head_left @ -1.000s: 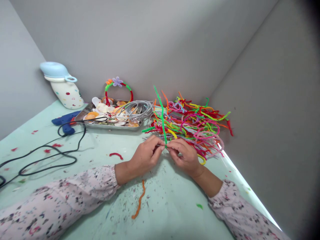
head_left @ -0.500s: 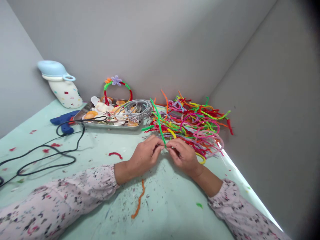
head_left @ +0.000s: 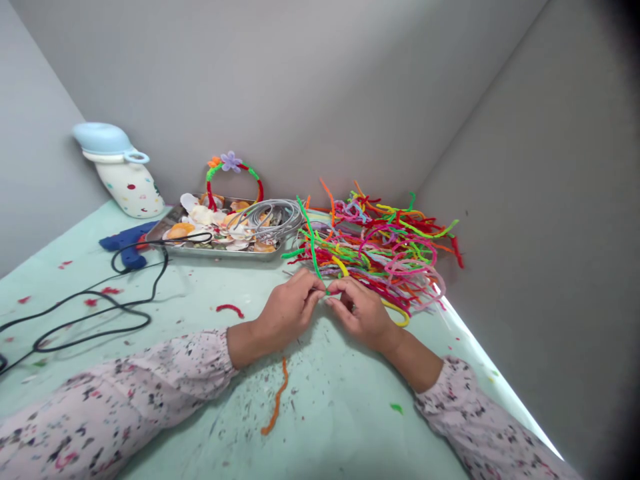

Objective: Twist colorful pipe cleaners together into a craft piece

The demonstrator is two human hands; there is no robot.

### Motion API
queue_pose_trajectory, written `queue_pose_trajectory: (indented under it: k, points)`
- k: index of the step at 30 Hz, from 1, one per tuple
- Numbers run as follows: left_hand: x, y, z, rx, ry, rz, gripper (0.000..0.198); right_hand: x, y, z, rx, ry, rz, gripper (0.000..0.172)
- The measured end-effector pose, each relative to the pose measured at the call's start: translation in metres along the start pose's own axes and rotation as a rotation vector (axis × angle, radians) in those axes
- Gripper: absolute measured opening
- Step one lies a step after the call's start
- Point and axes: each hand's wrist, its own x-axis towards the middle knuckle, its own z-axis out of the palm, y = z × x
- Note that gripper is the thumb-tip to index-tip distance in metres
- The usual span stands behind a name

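A green pipe cleaner (head_left: 313,245) rises from between my hands and leans a little left. My left hand (head_left: 289,307) pinches its lower end between thumb and forefinger. My right hand (head_left: 363,313) meets it there, its forefinger and thumb curled around the short green tip. A small gap shows between that thumb and forefinger, and the fingertips partly hide the pipe cleaner's end. Just beyond the hands lies a big pile of colourful pipe cleaners (head_left: 385,247), with a yellow one (head_left: 340,265) close to my right fingers.
A metal tray (head_left: 220,254) holds shells, coiled grey wire (head_left: 275,217) and a decorated pipe-cleaner ring (head_left: 259,183). Left of it are a blue glue gun (head_left: 131,257), its black cord (head_left: 115,301) and a bottle (head_left: 131,187). An orange piece (head_left: 278,400) and a red piece (head_left: 231,309) lie nearer.
The green pipe cleaner's upright part has tilted slightly left. My right thumb has come away from the forefinger a little and shifted left toward the left fingertips.
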Motion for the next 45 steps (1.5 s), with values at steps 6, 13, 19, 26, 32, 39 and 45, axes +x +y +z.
queue_pose_trajectory:
  k: [6, 13, 19, 26, 32, 39, 45]
  points:
    - [-0.0007, -0.0001, 0.0006, 0.014, -0.022, 0.001, 0.01, 0.0009, -0.0012, 0.0009, 0.029, 0.0, 0.045, 0.009]
    - [-0.0009, -0.0018, 0.001, 0.014, -0.024, 0.009, 0.008, -0.0005, 0.0015, 0.001, 0.041, -0.059, 0.086, 0.008]
    - [-0.0024, -0.0024, 0.0011, 0.035, -0.037, 0.051, 0.009, 0.0002, 0.0023, -0.0002, 0.086, -0.12, 0.121, 0.004]
    - [-0.0026, -0.0035, 0.0005, 0.054, -0.042, 0.077, 0.01, 0.0016, -0.0025, -0.0055, 0.285, -0.209, 0.245, 0.011]
    - [-0.0027, -0.0034, -0.0002, 0.075, -0.048, 0.089, 0.012, 0.0034, -0.0061, -0.0069, 0.392, -0.232, 0.326, 0.01]
    - [-0.0017, -0.0029, 0.0003, 0.069, -0.03, 0.115, 0.013, 0.0004, -0.002, -0.003, 0.516, -0.188, 0.365, 0.013]
    - [-0.0006, 0.0011, -0.0009, -0.005, 0.042, 0.147, 0.013, -0.0055, 0.001, 0.0014, 0.468, -0.126, 0.337, 0.012]
